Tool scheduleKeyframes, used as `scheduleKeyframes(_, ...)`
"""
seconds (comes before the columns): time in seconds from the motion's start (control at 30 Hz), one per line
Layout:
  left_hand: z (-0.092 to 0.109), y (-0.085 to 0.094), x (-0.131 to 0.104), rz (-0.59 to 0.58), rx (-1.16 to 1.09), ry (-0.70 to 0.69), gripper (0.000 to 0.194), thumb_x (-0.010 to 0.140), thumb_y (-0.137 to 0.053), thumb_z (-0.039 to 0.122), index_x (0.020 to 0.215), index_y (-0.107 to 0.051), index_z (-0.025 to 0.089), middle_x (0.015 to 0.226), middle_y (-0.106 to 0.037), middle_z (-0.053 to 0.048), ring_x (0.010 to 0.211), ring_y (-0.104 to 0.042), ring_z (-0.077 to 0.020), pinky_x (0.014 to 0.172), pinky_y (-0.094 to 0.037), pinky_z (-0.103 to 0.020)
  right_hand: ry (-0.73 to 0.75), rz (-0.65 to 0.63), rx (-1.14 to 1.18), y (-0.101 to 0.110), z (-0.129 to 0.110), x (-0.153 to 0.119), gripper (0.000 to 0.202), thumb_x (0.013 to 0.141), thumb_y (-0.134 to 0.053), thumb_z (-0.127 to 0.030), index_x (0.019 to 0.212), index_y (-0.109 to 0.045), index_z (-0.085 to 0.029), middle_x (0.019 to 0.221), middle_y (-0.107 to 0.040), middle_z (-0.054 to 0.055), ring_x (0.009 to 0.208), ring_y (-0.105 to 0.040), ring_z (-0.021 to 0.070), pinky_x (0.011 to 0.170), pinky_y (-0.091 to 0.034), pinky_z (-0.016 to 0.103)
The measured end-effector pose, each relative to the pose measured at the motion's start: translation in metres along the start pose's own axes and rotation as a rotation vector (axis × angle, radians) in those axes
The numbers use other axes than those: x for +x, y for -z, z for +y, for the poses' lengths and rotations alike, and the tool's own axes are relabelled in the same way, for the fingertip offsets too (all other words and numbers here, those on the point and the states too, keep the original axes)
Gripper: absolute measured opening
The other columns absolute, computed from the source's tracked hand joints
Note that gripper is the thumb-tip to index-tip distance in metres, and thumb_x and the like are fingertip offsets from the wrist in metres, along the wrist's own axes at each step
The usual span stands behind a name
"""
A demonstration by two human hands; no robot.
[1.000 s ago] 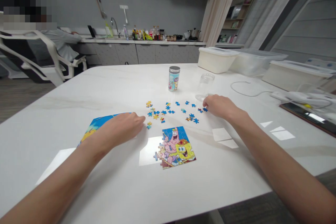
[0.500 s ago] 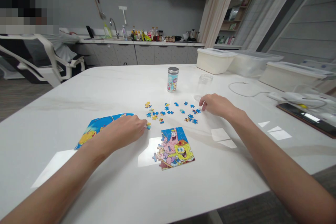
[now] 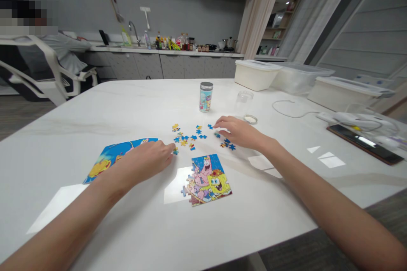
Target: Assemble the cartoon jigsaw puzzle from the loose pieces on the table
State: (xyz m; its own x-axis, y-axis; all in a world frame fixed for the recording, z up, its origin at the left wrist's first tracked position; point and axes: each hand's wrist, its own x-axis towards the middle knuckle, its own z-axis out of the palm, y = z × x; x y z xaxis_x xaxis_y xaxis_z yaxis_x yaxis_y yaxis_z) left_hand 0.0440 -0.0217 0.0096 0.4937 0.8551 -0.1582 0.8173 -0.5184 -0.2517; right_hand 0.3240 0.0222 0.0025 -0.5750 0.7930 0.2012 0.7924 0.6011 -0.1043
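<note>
My left hand (image 3: 155,156) rests on the table with its fingers curled together, their tips at a small blue and yellow puzzle piece (image 3: 176,151). My right hand (image 3: 240,131) is stretched over loose pieces, fingers apart, the tips beside a blue puzzle piece (image 3: 210,126). Several more loose pieces (image 3: 193,137) are scattered between the hands. Nearer me lies a joined section of cartoon puzzle (image 3: 211,180), with a jagged left edge. A printed picture sheet (image 3: 104,159) lies partly hidden beneath my left hand and forearm.
A cartoon-printed can (image 3: 206,98) with a silver lid stands behind the pieces. To its right are a clear jar (image 3: 244,98) and a ring-like lid (image 3: 250,119). Storage boxes (image 3: 256,76), a cable and a phone (image 3: 364,144) sit on the right. A seated person (image 3: 65,53) is far left.
My right hand has moved left across the loose pieces, uncovering the ring-like lid behind it. My left hand stays at the same piece. The view has shifted slightly.
</note>
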Motion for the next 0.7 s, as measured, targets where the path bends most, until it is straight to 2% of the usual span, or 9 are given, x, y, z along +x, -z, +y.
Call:
scheduleKeyframes(0.07,0.001,0.000,0.000,0.003,0.014,-0.004,0.033,0.091,-0.040,0.022,0.119,-0.058,0.015,0.074,-0.065,-0.010,0.069,-0.065,-0.0248,0.060,-0.046,-0.033,0.127,0.019,0.042,-0.012,-0.011,0.003,0.029,0.091,-0.046,-0.013,0.115,-0.060,-0.019,0.122,-0.060,0.009,0.112,-0.054,0.0207,0.095,-0.042,0.035)
scheduleKeyframes(0.13,0.002,-0.002,0.000,0.009,0.029,-0.007,0.033,0.091,-0.040,0.020,0.119,-0.057,0.015,0.073,-0.064,-0.010,0.069,-0.065,-0.0243,0.061,-0.046,-0.032,0.157,0.022,0.074,-0.021,-0.020,0.005,0.028,0.092,-0.045,-0.015,0.115,-0.060,-0.020,0.124,-0.059,0.009,0.113,-0.053,0.0207,0.095,-0.042,0.037)
scheduleKeyframes(0.27,0.002,-0.004,-0.001,0.032,0.032,-0.019,0.033,0.090,-0.038,0.018,0.115,-0.058,0.013,0.071,-0.063,-0.010,0.070,-0.065,-0.0243,0.061,-0.046,-0.031,0.107,0.019,0.149,-0.029,-0.026,0.006,0.015,0.091,-0.050,-0.021,0.095,-0.064,-0.020,0.114,-0.062,0.008,0.104,-0.056,0.0197,0.092,-0.043,0.035)
scheduleKeyframes(0.4,0.003,-0.002,-0.002,0.031,0.019,-0.035,0.032,0.089,-0.037,0.017,0.114,-0.057,0.013,0.072,-0.063,-0.010,0.070,-0.065,-0.0245,0.060,-0.045,-0.032,0.001,-0.003,0.208,-0.025,-0.028,0.006,0.011,0.089,-0.053,-0.020,0.082,-0.062,-0.020,0.098,-0.064,0.006,0.097,-0.056,0.0184,0.086,-0.044,0.031)
scheduleKeyframes(0.53,0.004,0.001,-0.003,0.023,0.008,-0.040,0.031,0.088,-0.037,0.015,0.112,-0.057,0.013,0.071,-0.063,-0.010,0.069,-0.064,-0.0247,0.059,-0.043,-0.032,-0.087,-0.041,0.265,-0.018,-0.028,0.005,0.012,0.085,-0.054,-0.018,0.094,-0.062,-0.021,0.091,-0.065,0.004,0.089,-0.057,0.0178,0.080,-0.045,0.030)
scheduleKeyframes(0.7,0.004,0.000,-0.002,0.034,0.012,-0.039,0.031,0.089,-0.036,0.016,0.113,-0.056,0.014,0.070,-0.062,-0.009,0.067,-0.064,-0.0237,0.057,-0.041,-0.031,-0.127,-0.169,0.360,-0.013,-0.025,0.002,0.024,0.086,-0.050,-0.017,0.107,-0.062,-0.021,0.099,-0.065,0.006,0.088,-0.058,0.0171,0.077,-0.044,0.029)
